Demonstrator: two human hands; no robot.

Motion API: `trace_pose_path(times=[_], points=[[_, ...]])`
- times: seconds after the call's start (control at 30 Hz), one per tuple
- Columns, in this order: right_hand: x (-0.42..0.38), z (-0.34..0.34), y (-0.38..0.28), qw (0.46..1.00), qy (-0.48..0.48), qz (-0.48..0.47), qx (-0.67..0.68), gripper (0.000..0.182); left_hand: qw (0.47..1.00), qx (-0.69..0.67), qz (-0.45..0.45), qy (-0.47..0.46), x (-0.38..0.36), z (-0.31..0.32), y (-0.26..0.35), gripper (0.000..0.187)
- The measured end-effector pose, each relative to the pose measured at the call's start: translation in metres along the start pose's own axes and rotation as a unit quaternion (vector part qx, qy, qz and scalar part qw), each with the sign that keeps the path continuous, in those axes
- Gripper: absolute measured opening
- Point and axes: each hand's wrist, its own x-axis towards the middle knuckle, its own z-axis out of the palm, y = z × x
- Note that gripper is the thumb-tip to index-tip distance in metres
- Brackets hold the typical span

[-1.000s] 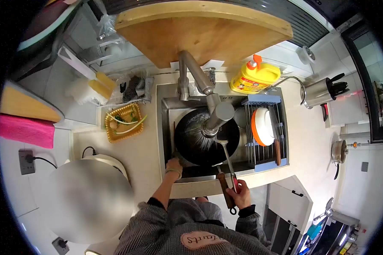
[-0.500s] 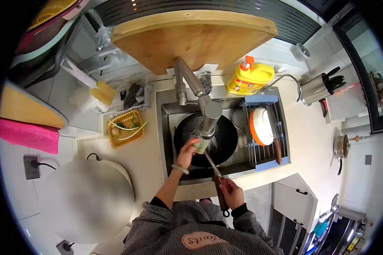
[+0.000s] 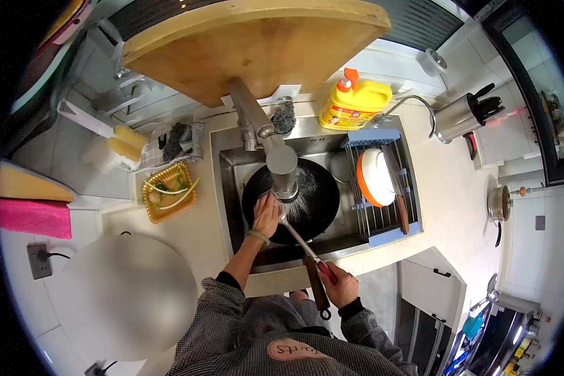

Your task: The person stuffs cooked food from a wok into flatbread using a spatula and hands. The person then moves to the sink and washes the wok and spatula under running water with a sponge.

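Observation:
In the sink, a black wok [image 3: 316, 210] lies under the running faucet [image 3: 282, 169], and its brown handle [image 3: 314, 283] sticks out over the front edge. My right hand [image 3: 341, 286] is wrapped round the red grip of a long metal kitchen utensil [image 3: 302, 242], just beside the wok handle. The utensil slants up into the wok, its head mostly covered by my left hand [image 3: 266, 217]. Those left fingers are closed over it at the edge of the water stream; the pale green sponge seen there earlier is now hidden beneath them.
Right in the sink, a dish rack [image 3: 382, 240] holds a white-and-orange bowl [image 3: 377, 178] and a knife [image 3: 398, 194]. Behind stand a yellow detergent jug [image 3: 355, 105] and a wooden board [image 3: 257, 53]. A golden basket [image 3: 164, 216] with scallions sits left, near a round pale lid [image 3: 122, 297].
The view has shifted, so the sink sits further left. My left hand has turned over the utensil's head, and the sponge has gone from sight. The right hand keeps its grip.

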Motion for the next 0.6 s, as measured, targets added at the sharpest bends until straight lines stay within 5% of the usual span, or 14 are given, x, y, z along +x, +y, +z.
trace_pose_path(times=[0.37, 0.4, 0.57, 0.6], points=[[0.028, 0.020, 0.001, 0.999, 0.035, 0.037, 0.013, 0.029, 0.987, -0.025, 0.161, -0.011, -0.007, 0.009, 0.039, 0.035], [0.031, 0.019, 0.000, 0.998, 0.046, 0.032, 0.015, 0.030, 0.989, -0.016, 0.104, -0.106, 0.004, 0.005, 0.040, 0.036], [0.038, 0.014, -0.005, 0.999, 0.034, 0.038, 0.011, 0.028, 0.974, -0.136, 0.177, -0.033, 0.057, 0.037, 0.013, 0.026], [0.040, 0.015, -0.004, 0.998, 0.040, 0.038, 0.013, 0.027, 0.979, -0.168, 0.084, -0.082, 0.062, 0.042, 0.011, 0.026]])
